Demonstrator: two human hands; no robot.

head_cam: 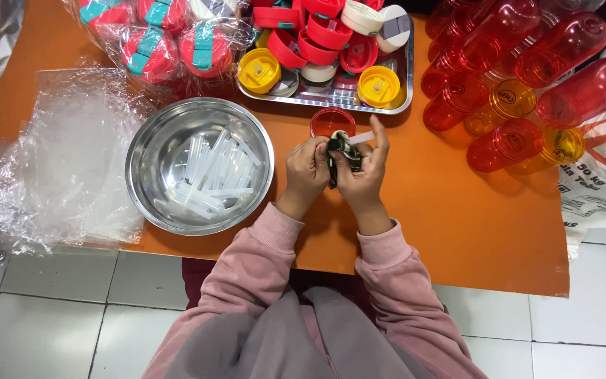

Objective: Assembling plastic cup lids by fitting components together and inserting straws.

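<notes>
My left hand [306,170] and my right hand [365,170] meet over the orange table [429,210], both gripping a small dark bottle lid [341,147]. A short clear straw tube [360,137] sticks out of the lid to the right, by my right fingers. A red bottle [332,121] stands upright just beyond my hands, seen from above. Left of my hands, a steel bowl [150,135] holds several clear straw tubes [213,174].
A steel tray [407,84] at the back holds several red, yellow and cream lids. Bagged red lids with teal clasps [163,42] lie back left. Clear plastic bags [57,161] cover the left. Red and orange bottles [527,77] pile at right on a white sack [597,189].
</notes>
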